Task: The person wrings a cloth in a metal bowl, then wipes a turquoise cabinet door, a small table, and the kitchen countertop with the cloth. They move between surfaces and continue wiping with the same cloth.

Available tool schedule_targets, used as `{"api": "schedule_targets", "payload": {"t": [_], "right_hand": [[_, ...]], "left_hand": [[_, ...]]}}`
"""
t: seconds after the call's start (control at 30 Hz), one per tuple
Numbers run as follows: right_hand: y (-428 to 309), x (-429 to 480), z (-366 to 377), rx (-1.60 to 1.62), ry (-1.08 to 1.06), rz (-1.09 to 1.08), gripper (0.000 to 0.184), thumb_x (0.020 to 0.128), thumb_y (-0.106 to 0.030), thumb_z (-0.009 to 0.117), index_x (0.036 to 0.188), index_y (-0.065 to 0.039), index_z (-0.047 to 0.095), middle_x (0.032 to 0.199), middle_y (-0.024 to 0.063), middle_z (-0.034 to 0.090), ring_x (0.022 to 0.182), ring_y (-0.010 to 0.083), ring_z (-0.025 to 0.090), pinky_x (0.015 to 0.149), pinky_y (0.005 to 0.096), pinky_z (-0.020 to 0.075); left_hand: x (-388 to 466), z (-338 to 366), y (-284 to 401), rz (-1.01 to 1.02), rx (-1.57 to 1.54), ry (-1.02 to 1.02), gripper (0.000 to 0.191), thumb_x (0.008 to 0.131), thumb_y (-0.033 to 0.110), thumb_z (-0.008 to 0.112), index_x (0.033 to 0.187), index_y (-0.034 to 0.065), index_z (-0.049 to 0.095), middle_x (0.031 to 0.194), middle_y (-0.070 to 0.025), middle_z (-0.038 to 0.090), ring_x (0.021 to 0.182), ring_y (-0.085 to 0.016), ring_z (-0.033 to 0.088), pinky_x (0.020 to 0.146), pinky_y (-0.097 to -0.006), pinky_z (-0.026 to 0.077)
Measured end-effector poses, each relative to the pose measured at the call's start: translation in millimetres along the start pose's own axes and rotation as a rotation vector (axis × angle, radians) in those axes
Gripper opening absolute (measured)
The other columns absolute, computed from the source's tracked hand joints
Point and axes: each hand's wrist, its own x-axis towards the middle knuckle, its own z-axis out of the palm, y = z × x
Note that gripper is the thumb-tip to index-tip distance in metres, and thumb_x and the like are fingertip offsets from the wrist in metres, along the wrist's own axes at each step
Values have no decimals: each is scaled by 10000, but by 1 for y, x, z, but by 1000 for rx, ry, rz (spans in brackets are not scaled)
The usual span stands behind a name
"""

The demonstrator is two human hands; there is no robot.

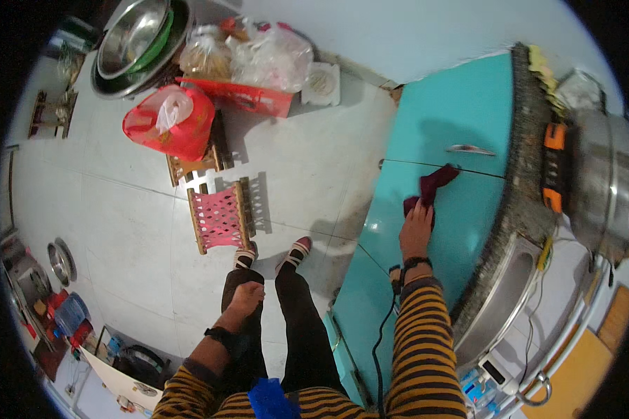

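My right hand (416, 234) is shut on a dark red cloth (434, 184) and holds it against a turquoise cabinet door (464, 209). The cloth's far end lies beside the seam between two doors, a little below a metal handle (470, 150). My left hand (247, 298) hangs over my left thigh with its fingers curled and nothing seen in it. Both wrists wear dark bands. Ahead of my feet stands a small stool with a pink woven seat (220, 218).
A red bag (170, 123) rests on another stool. Beyond it are metal basins (131, 39), plastic bags (272, 55) and a red box (246, 98). At the right, a stone counter edge (527, 173) borders a steel sink (503, 304). A black cable (381, 340) hangs by my right arm.
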Motion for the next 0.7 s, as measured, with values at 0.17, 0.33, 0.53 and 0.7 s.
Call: {"api": "schedule_targets", "payload": {"t": [0.17,0.33,0.53,0.7], "right_hand": [[-75,-37,50,198,-546,-418,321,928,-164,499,1154,-16,673,1426,146,472,1340,299,386,1189,491,124],[-1,15,10,20,-119,-118,302,893,-180,534,1126,-60,684,1288,125,565,1259,294,459,1170,473,194],[115,99,-60,-27,275,326,320,847,-118,606,1162,-72,646,1207,116,573,1215,291,472,1163,473,220],[97,103,-46,-229,292,296,361,884,-122,584,1239,-53,589,1243,120,555,1233,300,458,1176,470,183]], "left_hand": [[14,-44,-35,-74,-133,192,257,960,228,581,1055,-10,605,858,-70,670,718,-153,640,602,-288,505],[39,-48,-42,-160,-93,237,220,950,200,563,997,-7,623,790,-63,669,675,-121,630,579,-251,508],[61,-14,-9,-54,-89,166,223,951,203,563,1027,-1,615,858,-75,678,745,-134,651,623,-253,515],[60,8,16,-30,-165,114,244,965,212,551,1081,6,611,902,-67,680,803,-142,659,676,-266,525]]}}
